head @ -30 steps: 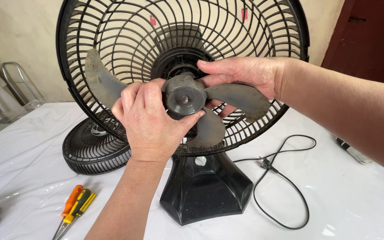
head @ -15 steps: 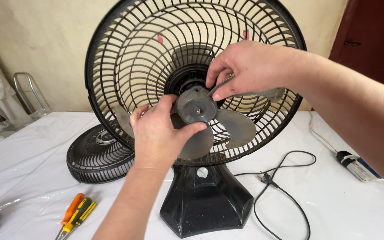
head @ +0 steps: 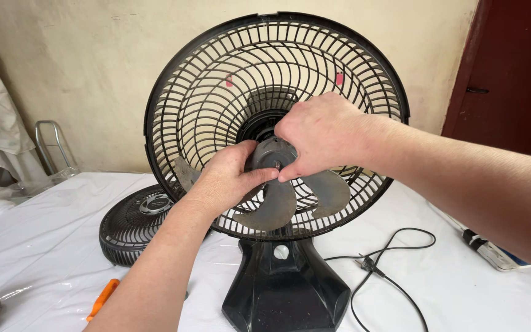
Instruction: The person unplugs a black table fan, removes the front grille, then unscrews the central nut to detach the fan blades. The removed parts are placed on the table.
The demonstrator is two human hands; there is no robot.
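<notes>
A black table fan stands on its base (head: 285, 289) on a white-covered table. Its rear grille (head: 204, 80) is in place and the front is bare. A dusty grey blade assembly (head: 275, 206) sits on the motor shaft in the middle. My left hand (head: 228, 178) grips the hub and blade from the left. My right hand (head: 321, 132) reaches in from the right, fingertips pinching at the hub's centre. The hub is mostly hidden by both hands.
The fan's black front grille (head: 133, 221) lies flat on the table behind my left arm. An orange-handled tool (head: 101, 298) lies at the lower left. The black power cord (head: 388, 264) loops at the right, beside a power strip (head: 490, 249). A dark red door (head: 511, 80) stands at the right.
The view has pulled back and the fan sits lower in frame. My right hand has moved from the right blade to the hub's centre. The blades have turned.
</notes>
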